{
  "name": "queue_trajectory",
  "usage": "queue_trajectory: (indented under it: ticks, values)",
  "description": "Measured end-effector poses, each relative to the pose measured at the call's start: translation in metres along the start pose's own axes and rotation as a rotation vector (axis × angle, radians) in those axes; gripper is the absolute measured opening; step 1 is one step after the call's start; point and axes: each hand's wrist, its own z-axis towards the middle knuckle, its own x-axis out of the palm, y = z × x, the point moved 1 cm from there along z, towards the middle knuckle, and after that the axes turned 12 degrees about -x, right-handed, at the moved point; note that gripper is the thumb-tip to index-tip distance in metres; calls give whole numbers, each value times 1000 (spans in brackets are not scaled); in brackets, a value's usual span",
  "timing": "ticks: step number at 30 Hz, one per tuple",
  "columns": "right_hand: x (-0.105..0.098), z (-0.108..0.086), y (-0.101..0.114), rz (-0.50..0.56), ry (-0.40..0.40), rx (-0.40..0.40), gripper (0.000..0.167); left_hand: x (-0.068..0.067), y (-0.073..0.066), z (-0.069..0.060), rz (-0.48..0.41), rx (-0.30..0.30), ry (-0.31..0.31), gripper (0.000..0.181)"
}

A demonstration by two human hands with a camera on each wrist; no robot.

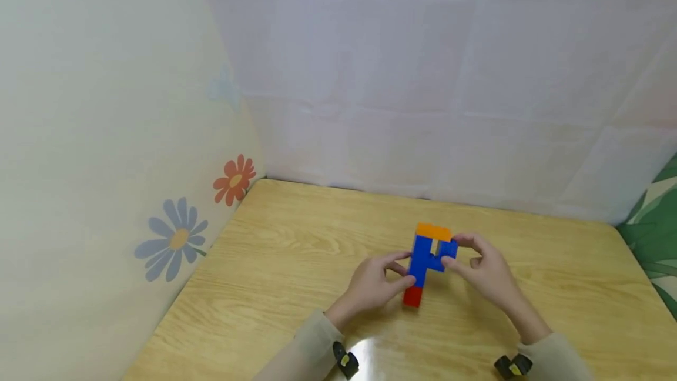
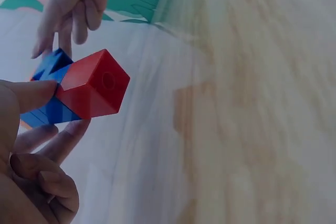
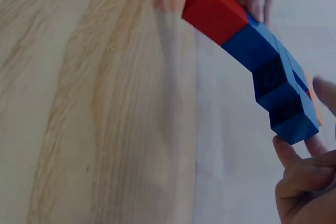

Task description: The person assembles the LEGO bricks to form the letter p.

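A toy brick build is held up over the table, made of a blue column (image 1: pixel 421 258), an orange brick (image 1: pixel 433 231) across its top and a red brick (image 1: pixel 413 297) at its lower end. My left hand (image 1: pixel 372 284) grips the column between thumb and fingers, just above the red part. On the right side, my right hand (image 1: pixel 492 272) pinches a blue brick (image 1: pixel 448 249) under the orange one, which juts out from the column. In the left wrist view the red brick (image 2: pixel 94 85) shows a round recess in its end. Hollow undersides of blue bricks (image 3: pixel 273 80) face the right wrist camera.
The build is above a wood-grain table (image 1: pixel 296 234). A pale cloth wall (image 1: pixel 370 75) rises behind the table's back edge. To the left stands a cream wall with printed flowers (image 1: pixel 180 240); green leaf print (image 1: pixel 656 228) is at far right.
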Motion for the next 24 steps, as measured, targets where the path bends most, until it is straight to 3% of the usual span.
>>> queue_trajectory:
  ticks: [4, 9, 13, 18, 24]
  values:
    - [9, 4, -3, -143, 61, -82, 81, -2, 2, 1, -65, -66, 2, 53]
    - [19, 11, -9, -244, 102, -135, 81, -5, 5, 3, -56, -103, 19, 53]
    - [22, 17, -14, -249, 166, -98, 74, -4, 9, 6, 36, -114, 30, 54]
    - [26, 21, -20, -210, 264, 5, 74, -1, 12, 7, 175, -86, 59, 43]
    - [32, 20, -24, -219, 313, 58, 78, 1, 10, 7, 240, -65, 53, 27]
